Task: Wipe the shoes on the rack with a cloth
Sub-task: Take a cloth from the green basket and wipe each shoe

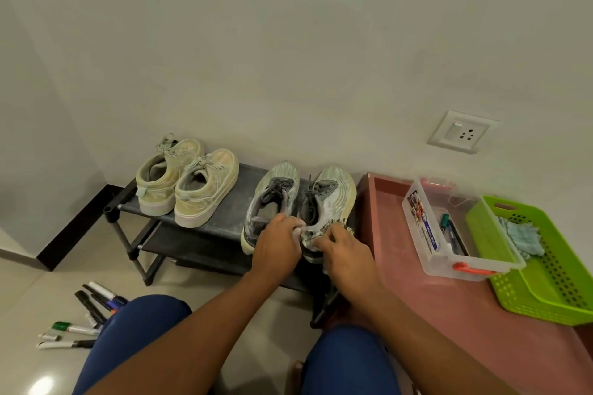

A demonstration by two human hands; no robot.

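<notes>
A low black shoe rack (224,218) stands against the wall. On its top shelf sit a pair of pale yellow-green sneakers (189,181) at the left and a pair of grey-green running shoes (282,189) at the right. Both my hands meet at the heels of the running shoes. My left hand (276,244) and my right hand (345,250) each grip a bunched pale cloth (309,234) between them. The cloth lies against the heel of the right running shoe (330,192). Most of the cloth is hidden by my fingers.
A pink shelf (449,314) to the right carries a clear plastic box (449,234) with pens and a green basket (545,269) holding a light blue cloth (521,236). Several markers (86,314) lie on the floor at left. A wall socket (462,131) is above. My knees are below.
</notes>
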